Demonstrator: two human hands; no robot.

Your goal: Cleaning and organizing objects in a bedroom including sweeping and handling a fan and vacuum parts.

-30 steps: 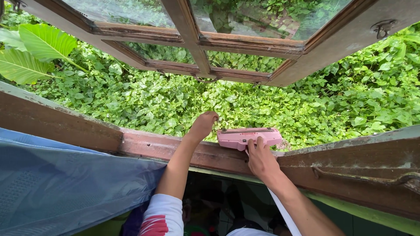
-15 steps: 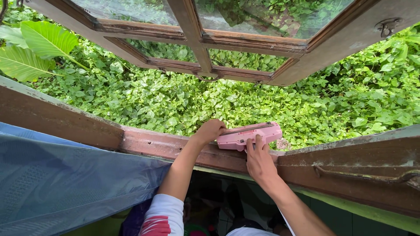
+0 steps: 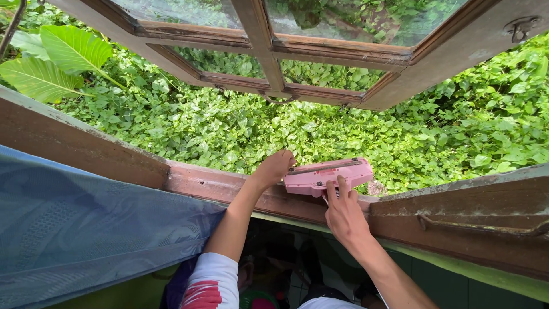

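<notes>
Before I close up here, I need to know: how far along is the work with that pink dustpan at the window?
Done: the window sash stands open. In hand: the pink dustpan sits on the sill, jutting over the greenery, right hand at its handle, left hand at its far end. Whether it is emptied cannot be seen; the pan is not yet back inside.

Open air beyond window sill (image 3: pixel 217 186), above green ground cover (image 3: pixel 229 137): free passage outward. Overhead, open window sash (image 3: pixel 320 48) hangs over, limits upward room. Pink dustpan (image 3: pixel 329 174) sits on sill edge between left hand (image 3: pixel 274 167) and right hand (image 3: pixel 342 213). Blue curtain (image 3: pixel 86 229) crowds left side. Metal hook bar (image 3: pixel 480 226) lies along right frame.
</notes>
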